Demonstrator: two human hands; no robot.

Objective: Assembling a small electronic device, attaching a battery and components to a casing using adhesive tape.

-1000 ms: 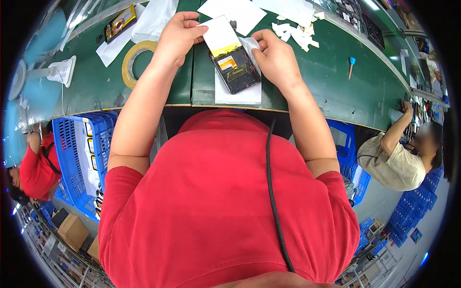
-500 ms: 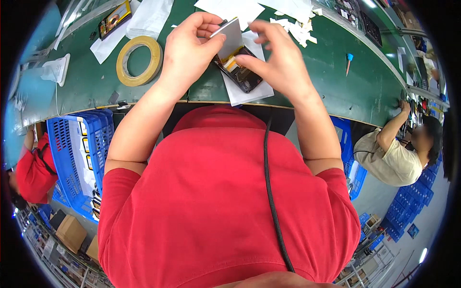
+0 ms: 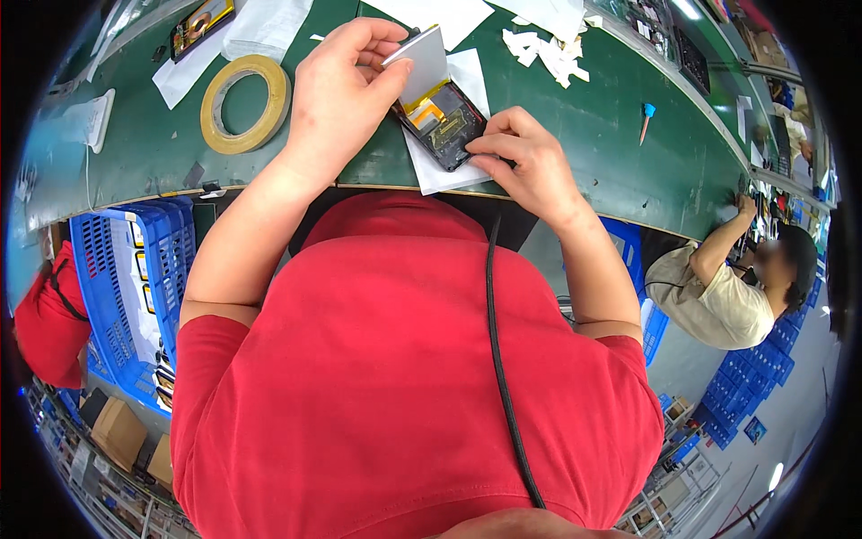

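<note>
An opened black phone body (image 3: 449,133) lies on a white sheet (image 3: 426,173) near the bench's front edge, circuitry and an orange-yellow piece showing inside. From its far end a flat silver panel with yellow edging, like a phone battery (image 3: 426,68), stands tilted up. My left hand (image 3: 346,90) pinches that panel by its left edge, between thumb and fingers. At the body's near right corner, my right hand (image 3: 525,162) has thumb and fingertips closed on the rim. Whether a small part is also between those fingertips is hidden.
Left on the green bench (image 3: 611,153) are a yellow tape roll (image 3: 208,112) and another opened phone (image 3: 199,27). Scraps of white paper (image 3: 557,58) and a blue-topped tool (image 3: 647,121) lie right. A blue crate (image 3: 112,296) stands below left; a co-worker (image 3: 718,287) sits right.
My right hand has come down from beside the raised panel to the phone body's near right corner and closed there. My left hand still holds the panel up.
</note>
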